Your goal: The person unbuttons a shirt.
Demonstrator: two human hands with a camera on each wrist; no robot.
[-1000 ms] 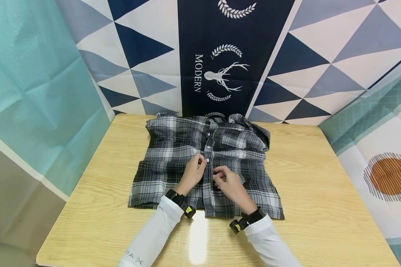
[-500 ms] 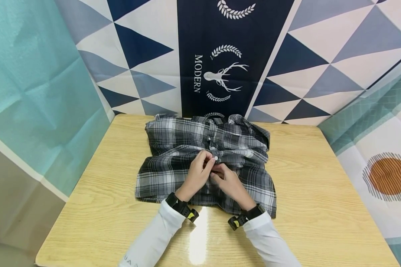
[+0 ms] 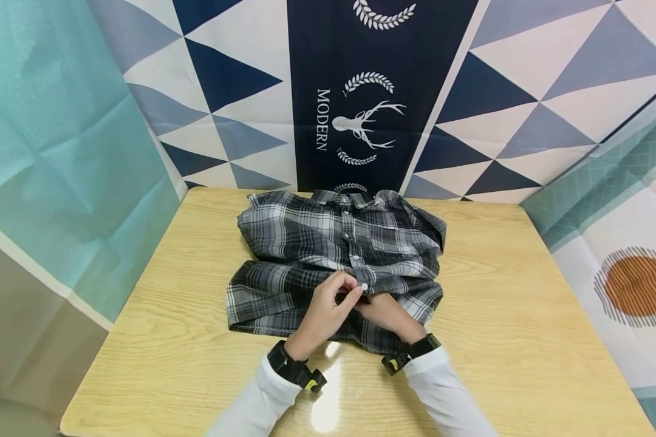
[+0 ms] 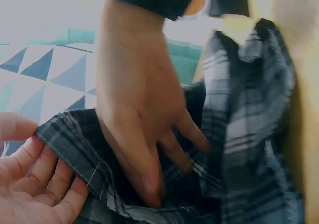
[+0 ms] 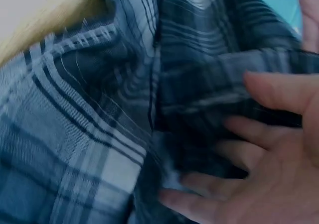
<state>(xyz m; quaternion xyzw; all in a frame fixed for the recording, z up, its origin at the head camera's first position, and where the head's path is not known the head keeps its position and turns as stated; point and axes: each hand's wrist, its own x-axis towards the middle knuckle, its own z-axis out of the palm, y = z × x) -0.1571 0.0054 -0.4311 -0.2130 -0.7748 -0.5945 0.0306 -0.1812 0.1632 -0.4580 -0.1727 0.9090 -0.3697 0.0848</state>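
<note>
A black, grey and white plaid shirt lies on the table, collar at the far side, its lower half bunched up. Beside a white button on the front placket, my left hand pinches the cloth edge between thumb and fingers. In the left wrist view that hand holds the edge lifted. My right hand reaches under the raised placket, its fingers hidden from the head view. The right wrist view shows this hand with fingers spread and loosely bent among the folds, gripping nothing.
The light wooden table extends on both sides of the shirt. Behind it hangs a patterned cloth with triangles and a deer head. A teal sheet stands at the left, another printed cloth at the right.
The shirt's lower half has bunched up, and its collar has come into fuller view. My left hand has moved right and nearer with the placket edge. My right hand has gone under the cloth.
</note>
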